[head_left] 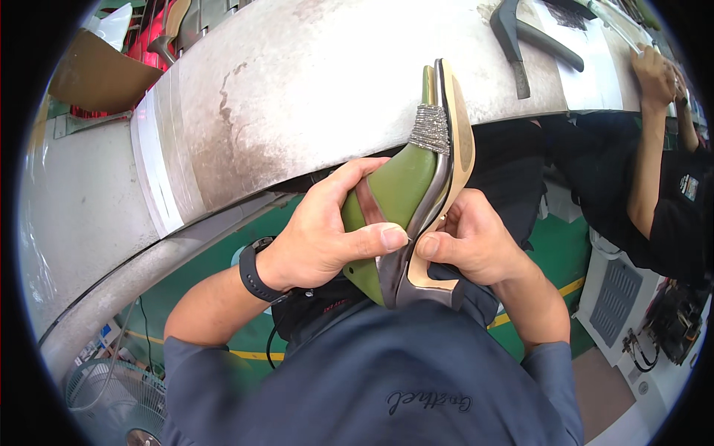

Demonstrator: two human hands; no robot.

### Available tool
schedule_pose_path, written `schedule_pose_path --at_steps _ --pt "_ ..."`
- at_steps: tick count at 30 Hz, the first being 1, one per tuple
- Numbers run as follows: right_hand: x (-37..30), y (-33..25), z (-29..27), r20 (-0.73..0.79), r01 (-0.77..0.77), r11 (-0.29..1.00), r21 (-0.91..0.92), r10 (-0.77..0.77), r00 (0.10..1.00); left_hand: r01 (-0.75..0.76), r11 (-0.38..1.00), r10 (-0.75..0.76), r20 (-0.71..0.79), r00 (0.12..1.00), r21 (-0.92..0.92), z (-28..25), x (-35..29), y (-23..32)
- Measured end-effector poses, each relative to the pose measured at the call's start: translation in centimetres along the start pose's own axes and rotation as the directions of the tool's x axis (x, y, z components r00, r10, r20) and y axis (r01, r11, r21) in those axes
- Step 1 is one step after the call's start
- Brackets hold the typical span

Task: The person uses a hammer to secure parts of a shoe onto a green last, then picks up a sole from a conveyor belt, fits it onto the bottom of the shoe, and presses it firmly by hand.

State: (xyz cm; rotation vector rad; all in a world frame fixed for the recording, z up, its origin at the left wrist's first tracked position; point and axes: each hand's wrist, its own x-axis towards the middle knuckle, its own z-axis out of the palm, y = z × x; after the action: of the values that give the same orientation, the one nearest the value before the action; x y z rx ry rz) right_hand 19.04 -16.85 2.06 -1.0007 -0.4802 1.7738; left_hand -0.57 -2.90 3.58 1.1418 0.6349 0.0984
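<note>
We see a brown cardboard box [97, 70], its flap open, at the far left behind the grey curved surface [297, 89]. Just above it sits a crumpled clear plastic bag [115, 22]. A white paper sheet [587, 59] lies on the surface's right end, dark print at its top.

The shoe [416, 193] stands between the left hand [327, 230] and the right hand [468, 238], before the conveyor belt [312, 89]. On the belt, further right, lies another shoe [528, 41], with what may be a paper sheet [587, 67] beside it. A fan [111, 401] sits below left.
</note>
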Motion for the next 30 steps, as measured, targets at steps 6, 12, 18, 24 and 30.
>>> schedule_pose_path --at_steps 6,12,18,24,30 --pt "-0.2 -0.9 0.8 -0.063 0.034 0.999 0.006 -0.033 0.997 -0.065 0.998 0.066 -0.047 0.997 0.02 0.7 0.1 0.1" --pt "-0.1 -1.3 1.1 -0.005 -0.038 0.994 0.106 0.039 0.999 -0.064 0.998 0.064 -0.103 0.993 -0.002 1.5 -0.4 1.4" --pt "3.6 -3.3 2.4 0.025 0.219 0.975 -0.043 -0.218 0.976 -0.195 0.829 0.246 -0.029 0.969 0.524 -2.9 1.4 8.4" --pt "5.6 -7.5 1.9 -0.076 0.189 0.49 -0.851 -0.47 0.879 -0.411 0.295 0.496 0.229 0.837 0.862 -9.0 5.3 8.5" --pt "8.2 -12.7 -0.9 0.516 0.264 -0.444 -0.856 -0.709 0.481 -0.46 0.337 0.571 0.21 0.794 0.822 -9.1 6.0 7.4"
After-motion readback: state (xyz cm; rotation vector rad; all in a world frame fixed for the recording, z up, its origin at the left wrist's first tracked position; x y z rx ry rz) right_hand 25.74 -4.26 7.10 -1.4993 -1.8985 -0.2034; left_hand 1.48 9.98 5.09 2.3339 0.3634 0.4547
